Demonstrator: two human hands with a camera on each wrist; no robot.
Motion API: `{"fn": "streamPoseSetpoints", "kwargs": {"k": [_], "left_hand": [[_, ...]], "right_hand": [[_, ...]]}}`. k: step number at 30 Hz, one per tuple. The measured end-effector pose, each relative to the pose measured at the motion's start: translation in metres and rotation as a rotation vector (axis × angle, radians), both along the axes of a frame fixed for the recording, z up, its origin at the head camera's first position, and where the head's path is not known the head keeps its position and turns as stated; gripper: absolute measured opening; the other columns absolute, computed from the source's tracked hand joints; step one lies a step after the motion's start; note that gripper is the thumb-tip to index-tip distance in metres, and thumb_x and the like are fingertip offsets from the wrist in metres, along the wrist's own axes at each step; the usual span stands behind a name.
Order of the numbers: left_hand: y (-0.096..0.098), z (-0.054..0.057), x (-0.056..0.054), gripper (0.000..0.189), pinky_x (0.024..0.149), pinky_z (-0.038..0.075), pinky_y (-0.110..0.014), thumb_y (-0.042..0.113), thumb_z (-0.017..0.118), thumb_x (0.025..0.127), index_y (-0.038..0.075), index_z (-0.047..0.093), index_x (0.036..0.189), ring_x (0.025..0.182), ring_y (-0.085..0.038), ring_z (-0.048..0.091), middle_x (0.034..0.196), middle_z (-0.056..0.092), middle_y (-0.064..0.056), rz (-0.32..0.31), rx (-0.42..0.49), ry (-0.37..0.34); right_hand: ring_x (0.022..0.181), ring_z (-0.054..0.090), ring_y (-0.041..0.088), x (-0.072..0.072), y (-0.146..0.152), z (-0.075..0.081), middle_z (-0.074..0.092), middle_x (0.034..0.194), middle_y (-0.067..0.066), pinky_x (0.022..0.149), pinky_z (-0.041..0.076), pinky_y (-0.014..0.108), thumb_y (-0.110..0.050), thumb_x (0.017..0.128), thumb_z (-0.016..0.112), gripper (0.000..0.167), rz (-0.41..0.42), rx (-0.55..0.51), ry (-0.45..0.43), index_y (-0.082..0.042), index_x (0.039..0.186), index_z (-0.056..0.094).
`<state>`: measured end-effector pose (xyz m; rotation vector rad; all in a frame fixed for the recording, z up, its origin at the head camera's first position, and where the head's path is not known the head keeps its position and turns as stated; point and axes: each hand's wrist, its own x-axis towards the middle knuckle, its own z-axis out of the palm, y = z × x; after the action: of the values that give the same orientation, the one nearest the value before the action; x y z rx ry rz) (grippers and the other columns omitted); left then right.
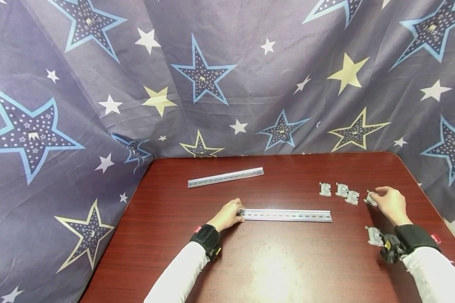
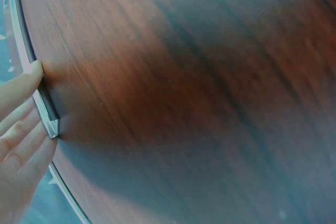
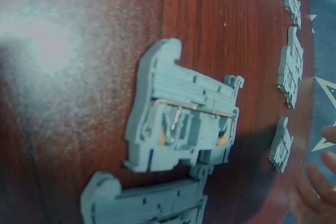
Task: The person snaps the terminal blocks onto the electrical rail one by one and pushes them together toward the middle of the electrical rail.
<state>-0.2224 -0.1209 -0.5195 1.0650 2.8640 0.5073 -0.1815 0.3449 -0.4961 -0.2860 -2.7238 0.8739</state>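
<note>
My left hand point(image 1: 227, 214) grips the left end of a slotted metal DIN rail point(image 1: 288, 215) lying across the table. In the left wrist view, the thumb is on one side of the rail point(image 2: 48, 106) and the fingers are on the other. At the right, my right hand point(image 1: 392, 205) reaches over a grey terminal block point(image 1: 370, 199), its fingers right at the block's edge. The right wrist view has that block point(image 3: 282, 146) flat on the table, with the loosely bent fingers point(image 3: 310, 187) beside it.
Several more terminal blocks point(image 1: 325, 189) lie left of the right hand. Another block point(image 1: 374, 236) sits by the right wrist, with a second one point(image 3: 152, 200) close to it. A second DIN rail point(image 1: 225, 177) lies farther back. A star-patterned curtain point(image 1: 212, 118) hangs behind the table.
</note>
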Motion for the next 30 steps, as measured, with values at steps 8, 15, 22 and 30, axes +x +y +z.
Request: {"fn": "streamPoseSetpoints", "kwargs": {"k": [8,15,22,30], "left_hand": [[-0.001,-0.001,0.0,0.02,0.067,0.04,-0.028,0.013,0.073,0.068,0.006,0.068,0.086,0.074,-0.017,0.049,0.08,0.051,-0.006,0.004,0.008,0.003],[-0.001,-0.001,0.001,0.022,0.067,0.04,-0.028,0.015,0.073,0.068,0.007,0.068,0.088,0.073,-0.016,0.048,0.079,0.049,-0.005,0.004,-0.006,0.017],[-0.002,-0.001,0.0,0.022,0.067,0.04,-0.029,0.015,0.073,0.067,0.007,0.068,0.087,0.072,-0.016,0.048,0.078,0.05,-0.005,0.001,-0.004,0.026],[-0.001,-0.001,0.001,0.023,0.068,0.04,-0.029,0.013,0.074,0.067,0.005,0.068,0.087,0.072,-0.017,0.048,0.078,0.05,-0.006,0.001,0.011,0.012]], "right_hand": [[0.085,0.049,0.05,-0.001,-0.001,0.001,0.053,0.098,0.036,0.06,0.04,0.048,-0.021,0.08,0.056,0.043,-0.077,0.012,-0.169,0.017,0.098,0.053],[0.067,0.051,0.043,-0.001,-0.001,0.0,0.055,0.075,0.032,0.049,0.038,0.041,-0.024,0.078,0.057,0.04,-0.098,0.017,-0.219,0.016,0.083,0.055],[0.084,0.044,0.056,-0.006,-0.007,-0.003,0.047,0.089,0.044,0.068,0.037,0.054,-0.027,0.078,0.056,0.054,-0.178,0.028,-0.283,0.026,0.087,0.05],[0.09,0.037,0.059,-0.01,-0.01,-0.011,0.037,0.098,0.048,0.072,0.033,0.056,-0.026,0.078,0.056,0.061,-0.235,0.011,-0.307,0.03,0.098,0.043]]}}
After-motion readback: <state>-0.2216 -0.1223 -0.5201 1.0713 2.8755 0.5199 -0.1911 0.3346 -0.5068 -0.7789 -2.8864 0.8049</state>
